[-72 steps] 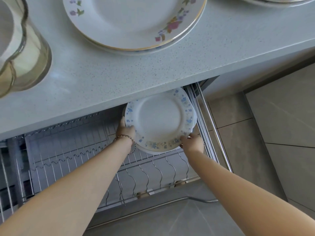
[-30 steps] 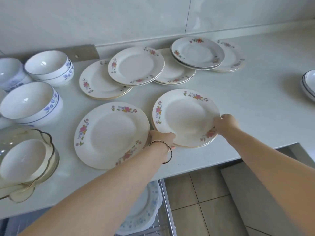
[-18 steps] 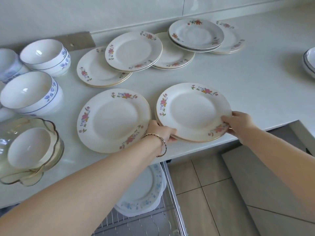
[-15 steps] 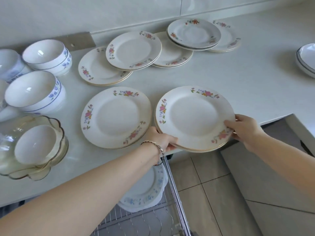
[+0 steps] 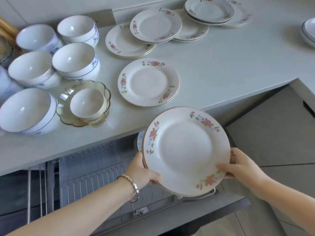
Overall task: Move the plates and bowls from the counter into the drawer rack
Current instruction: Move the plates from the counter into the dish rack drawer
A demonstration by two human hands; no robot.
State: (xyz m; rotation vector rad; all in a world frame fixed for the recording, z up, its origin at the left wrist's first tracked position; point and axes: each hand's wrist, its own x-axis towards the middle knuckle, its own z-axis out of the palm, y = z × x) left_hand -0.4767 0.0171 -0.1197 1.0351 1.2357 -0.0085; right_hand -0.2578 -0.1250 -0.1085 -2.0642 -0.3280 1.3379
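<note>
A small stack of white plates with pink flowers (image 5: 185, 149) hangs in the air over the right end of the open drawer rack (image 5: 88, 174). My left hand (image 5: 143, 171) grips the stack's left rim and my right hand (image 5: 238, 164) grips its lower right rim. Behind the stack, a sliver of a blue-patterned plate (image 5: 139, 139) shows in the rack. Another flowered plate (image 5: 148, 81) lies on the counter (image 5: 230, 65), with several more plates (image 5: 156, 25) overlapping toward the wall. Several white bowls with blue trim (image 5: 75, 61) stand at the left.
A glass scalloped bowl (image 5: 102, 87) with a small white bowl inside sits near the counter's front edge. A dish (image 5: 309, 31) lies at the far right. The drawer's metal front rail (image 5: 170, 206) runs below the stack. Tiled floor lies to the right.
Both hands have lifted the flowered plate stack off the counter and carried it down and forward, over the open drawer rack. The view has tilted down toward the drawer.
</note>
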